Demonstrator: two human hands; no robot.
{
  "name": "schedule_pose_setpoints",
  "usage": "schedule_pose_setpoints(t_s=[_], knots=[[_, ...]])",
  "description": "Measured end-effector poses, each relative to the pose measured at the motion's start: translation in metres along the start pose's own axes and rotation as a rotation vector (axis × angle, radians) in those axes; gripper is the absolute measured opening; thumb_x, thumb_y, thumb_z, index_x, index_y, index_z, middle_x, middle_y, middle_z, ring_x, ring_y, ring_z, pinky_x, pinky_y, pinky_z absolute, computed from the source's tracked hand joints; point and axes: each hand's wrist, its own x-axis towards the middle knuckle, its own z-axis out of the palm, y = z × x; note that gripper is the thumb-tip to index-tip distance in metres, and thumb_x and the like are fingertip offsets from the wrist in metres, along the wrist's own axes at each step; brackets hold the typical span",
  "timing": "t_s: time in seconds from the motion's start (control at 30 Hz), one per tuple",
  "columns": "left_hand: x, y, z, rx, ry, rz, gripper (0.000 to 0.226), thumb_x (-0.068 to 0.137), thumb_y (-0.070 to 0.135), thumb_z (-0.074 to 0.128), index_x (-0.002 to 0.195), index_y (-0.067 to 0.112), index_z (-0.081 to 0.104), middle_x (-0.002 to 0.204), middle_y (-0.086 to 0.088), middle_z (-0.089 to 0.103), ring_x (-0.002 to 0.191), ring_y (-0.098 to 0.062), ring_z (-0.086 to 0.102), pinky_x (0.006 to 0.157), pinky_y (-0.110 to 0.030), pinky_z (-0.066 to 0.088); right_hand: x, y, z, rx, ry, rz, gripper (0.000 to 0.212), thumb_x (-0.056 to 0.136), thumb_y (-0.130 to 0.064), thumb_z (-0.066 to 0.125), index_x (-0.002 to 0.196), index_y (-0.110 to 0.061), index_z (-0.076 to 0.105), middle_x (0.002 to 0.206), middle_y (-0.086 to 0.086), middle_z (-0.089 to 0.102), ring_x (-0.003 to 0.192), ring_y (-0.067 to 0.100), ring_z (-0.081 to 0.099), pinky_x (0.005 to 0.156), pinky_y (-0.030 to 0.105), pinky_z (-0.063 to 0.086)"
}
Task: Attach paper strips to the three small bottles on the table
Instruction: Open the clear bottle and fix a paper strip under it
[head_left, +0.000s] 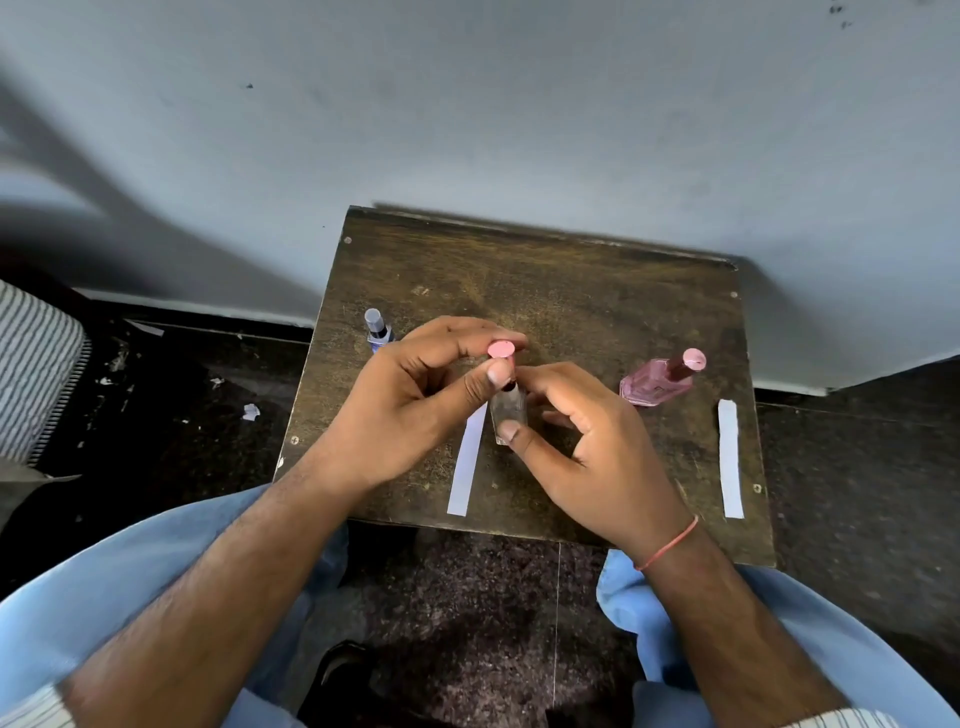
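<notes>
Clearly the middle bottle is the one being worked on: the person holds a small clear bottle (508, 410) with a pink cap (501, 349) upright over the centre of the wooden table (571, 291). The left hand (415, 395) pinches the bottle's neck and cap between thumb and curled fingers, while the right hand (587, 441) grips the glass body, its thumb pressed on the lower front. No strip shows on this bottle yet, though its far side is hidden.

A white paper strip (467, 460) lies flat just beside the bottle at about seven o'clock, apart from both hands. A second paper strip (730, 457) lies at three o'clock near the table's edge, below a pink bottle (660, 379) at two o'clock. A dark-capped bottle (377, 330) stands at ten o'clock, partly behind the left hand.

The step looks like readying this bottle for its strip. Next, one hand would likely need to let go, pick up the nearer strip, and wrap it round the glass while the other steadies it.
</notes>
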Motion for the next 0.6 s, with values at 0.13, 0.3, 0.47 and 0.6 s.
schedule_pose_setpoints(t_s=[0.13,0.3,0.47,0.6], knots=[[0.002,-0.002,-0.001,-0.109,0.040,-0.061,0.027,0.102,0.021,0.075,0.127,0.012,0.081,0.104,0.010,0.079,0.077,0.006,0.066,0.071,-0.008,0.050,-0.003,0.005,-0.002,0.029,0.021,0.035,0.034,0.099,-0.024,0.074,0.132,-0.016,0.072,0.124,-0.009,0.070,0.114,0.017,0.071,0.090,0.045,0.062],[-0.004,-0.003,-0.013,0.242,-0.040,-0.130,0.019,0.096,0.031,0.087,0.115,0.034,0.086,0.075,0.022,0.074,0.052,0.008,0.055,0.058,-0.002,0.039,-0.005,0.008,-0.001,0.195,0.044,0.118,0.035,0.101,-0.020,0.068,0.136,-0.015,0.068,0.113,-0.007,0.068,0.105,0.016,0.071,0.084,0.037,0.064],[-0.006,-0.004,-0.021,0.524,-0.067,-0.217,0.016,0.093,0.041,0.085,0.109,0.042,0.084,0.073,0.018,0.076,0.053,0.004,0.060,0.057,-0.007,0.044,0.001,-0.006,-0.003,0.688,0.001,0.375,0.044,0.104,-0.026,0.059,0.147,-0.018,0.060,0.119,0.019,0.074,0.101,0.025,0.081,0.088,0.044,0.067],[-0.007,-0.005,-0.023,0.595,-0.127,-0.305,0.017,0.095,0.039,0.079,0.110,0.045,0.081,0.073,0.022,0.074,0.058,0.002,0.064,0.059,-0.010,0.046,0.002,-0.012,-0.005,0.882,0.021,0.423,0.044,0.103,-0.027,0.057,0.146,-0.017,0.062,0.114,-0.005,0.076,0.089,0.032,0.077,0.069,0.047,0.067]])
